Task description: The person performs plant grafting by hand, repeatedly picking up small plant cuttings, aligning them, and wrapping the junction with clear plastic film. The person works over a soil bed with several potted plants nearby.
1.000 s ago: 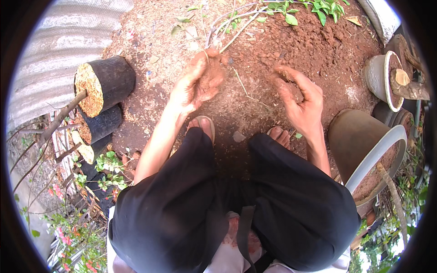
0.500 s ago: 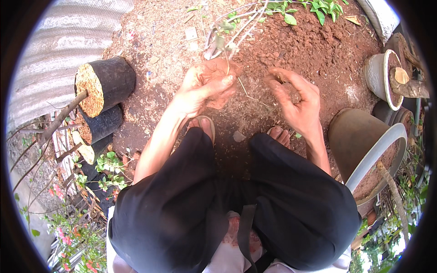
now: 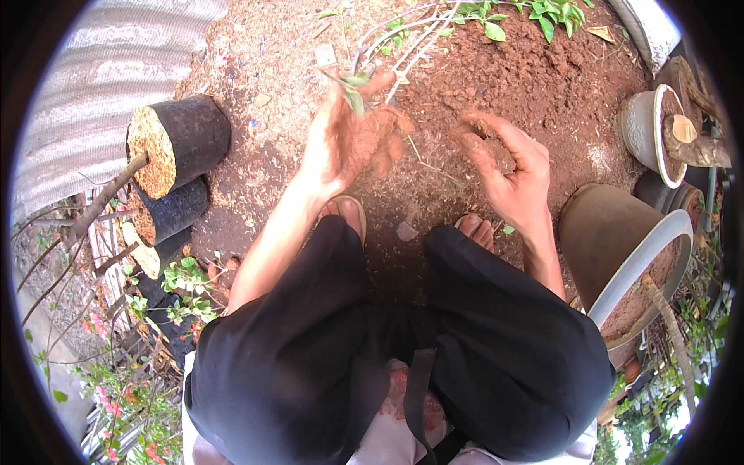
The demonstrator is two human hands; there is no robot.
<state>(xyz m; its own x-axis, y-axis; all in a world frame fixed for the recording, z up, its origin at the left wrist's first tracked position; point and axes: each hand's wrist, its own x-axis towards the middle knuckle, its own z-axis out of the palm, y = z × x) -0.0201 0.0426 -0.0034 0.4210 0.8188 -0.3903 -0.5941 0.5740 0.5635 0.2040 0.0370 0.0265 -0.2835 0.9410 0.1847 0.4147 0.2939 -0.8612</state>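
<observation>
My left hand [image 3: 353, 143], coated in reddish soil, is raised above the ground with its fingers spread. A small leafy sprig [image 3: 354, 94] shows at its fingertips; whether it touches them I cannot tell. My right hand [image 3: 508, 167], also soiled, hovers to the right with thumb and fingers curved apart and nothing visible between them. A thin stem [image 3: 418, 155] lies between the two hands. Beyond them, long pale stems [image 3: 422, 54] arch across the ground toward green leaves [image 3: 550, 15] beside loose red soil [image 3: 535, 74].
Black grow bags [image 3: 190, 143] lie tipped over at the left near a corrugated sheet [image 3: 116, 85]. A large pot [image 3: 620, 240] leans on its side at the right, below a white pot [image 3: 647, 128]. My feet [image 3: 474, 230] are beneath my hands; pink-flowered plants [image 3: 112, 407] stand lower left.
My left hand has gone from closed fingers to spread ones, and the leafy sprig has shifted left and down beside its fingertips. The right hand has barely moved.
</observation>
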